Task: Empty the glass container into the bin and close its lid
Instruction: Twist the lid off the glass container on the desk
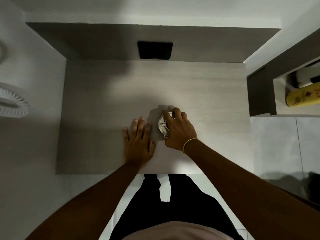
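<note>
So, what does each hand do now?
Left hand: open, flat on the table, empty.
Right hand: closed over the glass container.

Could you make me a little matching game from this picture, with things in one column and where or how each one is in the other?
Things:
1. left hand
2. right hand
3. yellow can
4. black panel

Places or states:
A. lying in the shelf at the right
B. flat on the table, palm down
C. on the wall behind the table
D. gripping the glass container

Pairs: 1-B, 2-D, 3-A, 4-C
</note>
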Demonstrator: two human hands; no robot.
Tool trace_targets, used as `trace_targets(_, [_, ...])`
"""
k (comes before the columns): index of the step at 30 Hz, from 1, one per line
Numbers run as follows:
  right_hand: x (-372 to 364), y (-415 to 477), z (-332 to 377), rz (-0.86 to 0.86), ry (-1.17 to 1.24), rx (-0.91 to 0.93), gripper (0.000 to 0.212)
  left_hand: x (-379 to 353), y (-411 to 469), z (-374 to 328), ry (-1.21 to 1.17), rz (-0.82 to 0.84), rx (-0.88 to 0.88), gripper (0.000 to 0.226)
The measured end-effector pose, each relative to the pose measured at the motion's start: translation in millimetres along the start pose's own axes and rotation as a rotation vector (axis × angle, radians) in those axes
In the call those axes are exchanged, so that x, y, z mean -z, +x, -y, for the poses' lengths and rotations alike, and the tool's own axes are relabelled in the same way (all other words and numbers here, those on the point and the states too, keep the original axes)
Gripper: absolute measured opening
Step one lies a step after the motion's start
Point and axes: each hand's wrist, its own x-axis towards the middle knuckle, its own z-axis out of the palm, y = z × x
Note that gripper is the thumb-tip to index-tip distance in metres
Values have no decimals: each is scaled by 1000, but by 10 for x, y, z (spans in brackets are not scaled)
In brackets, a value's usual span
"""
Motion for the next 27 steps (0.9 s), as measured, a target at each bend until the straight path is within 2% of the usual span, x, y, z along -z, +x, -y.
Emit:
trace_targets(13, [124,-88,-128,-45,159,-15,115,-6,-16,3,15,-30,-4,75])
trace_targets(27, [99,-49,-135,30,77,33,110,2,-9,-17,9,-33,2,77])
